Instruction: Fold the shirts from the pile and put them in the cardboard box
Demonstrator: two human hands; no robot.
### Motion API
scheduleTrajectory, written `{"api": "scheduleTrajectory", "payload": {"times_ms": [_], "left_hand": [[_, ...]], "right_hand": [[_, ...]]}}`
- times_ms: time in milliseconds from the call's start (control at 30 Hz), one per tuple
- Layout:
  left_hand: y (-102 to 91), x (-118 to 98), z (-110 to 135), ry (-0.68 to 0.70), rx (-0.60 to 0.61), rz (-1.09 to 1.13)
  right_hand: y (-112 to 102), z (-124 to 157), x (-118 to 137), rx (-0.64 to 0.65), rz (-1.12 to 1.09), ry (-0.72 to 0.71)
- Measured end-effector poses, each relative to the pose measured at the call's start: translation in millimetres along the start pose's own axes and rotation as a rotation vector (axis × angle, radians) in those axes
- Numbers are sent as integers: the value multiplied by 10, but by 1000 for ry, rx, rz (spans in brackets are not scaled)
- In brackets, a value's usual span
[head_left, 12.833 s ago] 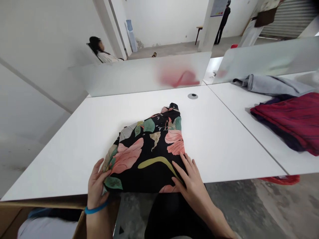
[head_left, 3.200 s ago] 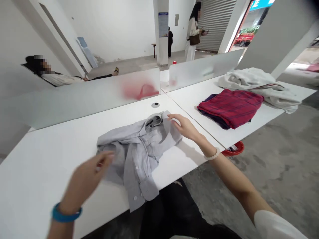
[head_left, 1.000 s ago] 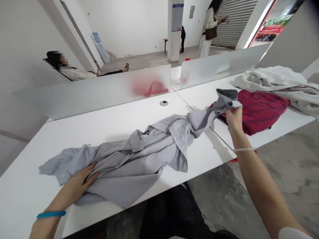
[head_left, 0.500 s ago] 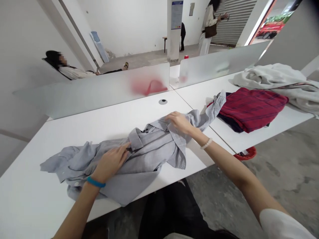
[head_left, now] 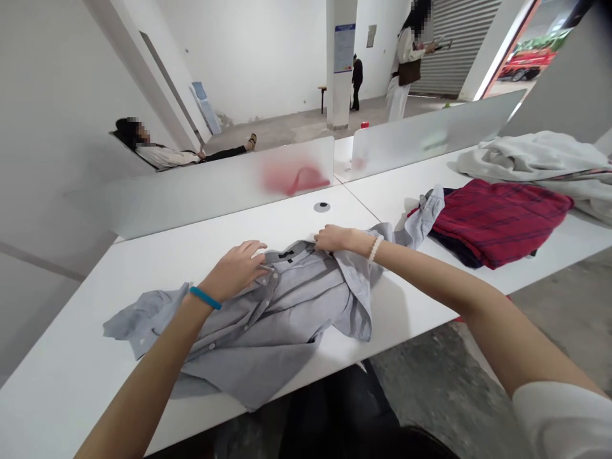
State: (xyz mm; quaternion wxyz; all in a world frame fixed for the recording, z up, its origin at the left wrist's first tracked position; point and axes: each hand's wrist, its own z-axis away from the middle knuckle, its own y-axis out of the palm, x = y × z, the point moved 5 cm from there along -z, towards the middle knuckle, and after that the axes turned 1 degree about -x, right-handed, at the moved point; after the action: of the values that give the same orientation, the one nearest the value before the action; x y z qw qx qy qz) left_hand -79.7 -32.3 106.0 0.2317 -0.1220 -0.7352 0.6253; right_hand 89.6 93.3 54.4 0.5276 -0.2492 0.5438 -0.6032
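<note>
Left hand [head_left: 238, 269] and right hand [head_left: 335, 238] grip the grey shirt [head_left: 287, 312] at its collar.

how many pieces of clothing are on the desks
4: a grey shirt on the near desk, a red plaid piece on the right desk, a dark one beneath it, a pale heap behind, which may hold more.

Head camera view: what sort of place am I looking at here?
Probably a bare industrial hall used as a workroom: white desks with frosted dividers, a grey shirt spread on one, a concrete floor, a roller shutter behind.
</note>
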Motion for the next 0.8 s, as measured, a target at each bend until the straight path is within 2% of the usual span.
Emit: {"api": "scheduleTrajectory", "payload": {"times_ms": [67, 100, 200, 267, 333, 400, 533, 600, 700, 800], "left_hand": [[-92, -37, -15, 56, -33, 199], [-146, -61, -18, 58, -50, 290], [-342, -119, 15, -30, -118, 473], [-465, -151, 71, -101, -126, 497], [-566, -185, 130, -124, -102, 404], [-639, -224, 171, -87, -73, 228], [-709, -329, 208, 28, -21, -111], [-781, -406, 222, 55, -58, -254], [-943, -539, 251, 63, -162, -450], [-1063, -621, 271, 46, -191, -545]], "right_hand": [[-205, 93, -11, -57, -108, -51], [-350, 156, -7, -130, -174, -75], [-841, 427, 65, -416, -337, -161], [-1093, 619, 184, -516, -427, -239], [-1243, 762, 346, -511, -511, -310], [-1322, 857, 526, -474, -562, -369], [-1336, 937, 850, -343, -557, -434], [-1331, 941, 926, -340, -465, -350], [-1375, 947, 960, -455, -269, -151], [-1424, 965, 1012, -554, -191, -42]]}}
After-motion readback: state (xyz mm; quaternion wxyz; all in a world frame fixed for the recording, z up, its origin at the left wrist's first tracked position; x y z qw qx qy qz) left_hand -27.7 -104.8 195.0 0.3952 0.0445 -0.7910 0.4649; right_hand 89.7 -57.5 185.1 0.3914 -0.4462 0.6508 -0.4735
